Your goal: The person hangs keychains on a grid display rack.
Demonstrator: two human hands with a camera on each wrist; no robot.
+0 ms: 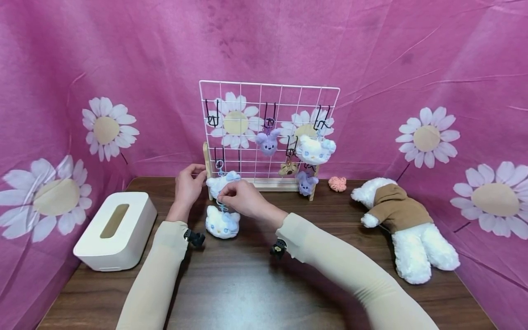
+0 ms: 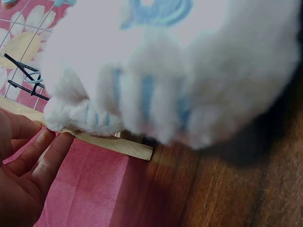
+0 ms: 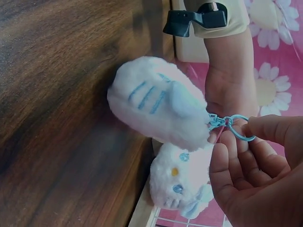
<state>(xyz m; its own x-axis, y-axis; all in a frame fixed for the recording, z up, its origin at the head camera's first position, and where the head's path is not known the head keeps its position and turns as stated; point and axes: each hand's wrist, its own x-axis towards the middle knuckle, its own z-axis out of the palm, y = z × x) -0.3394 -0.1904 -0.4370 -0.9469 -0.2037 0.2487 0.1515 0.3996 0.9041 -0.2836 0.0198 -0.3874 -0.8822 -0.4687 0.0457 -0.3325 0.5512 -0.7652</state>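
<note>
My right hand [image 1: 249, 199] pinches the light-blue key ring [image 3: 240, 127] of a white plush cat keychain [image 1: 222, 223]. The plush dangles below it, just in front of the rack, with a blue bow and blue eyes. A similar white plush keychain [image 1: 218, 184] hangs from a lower-left hook, partly covered by my right hand. At the left side of the white wire grid rack [image 1: 270, 85], my left hand [image 1: 187, 185] grips the wooden post [image 1: 206, 158] between thumb and fingers. In the left wrist view, the near plush [image 2: 156, 71] blocks much of the scene.
Several black hooks [image 1: 212, 120] sit on the grid. Purple plushes [image 1: 268, 143], a white plush [image 1: 315, 150] and a small brown charm [image 1: 288, 169] hang there. A white tissue box [image 1: 136, 238] stands left; a coral clump [image 1: 337, 184] and a brown-hooded plush toy [image 1: 402, 211] lie right.
</note>
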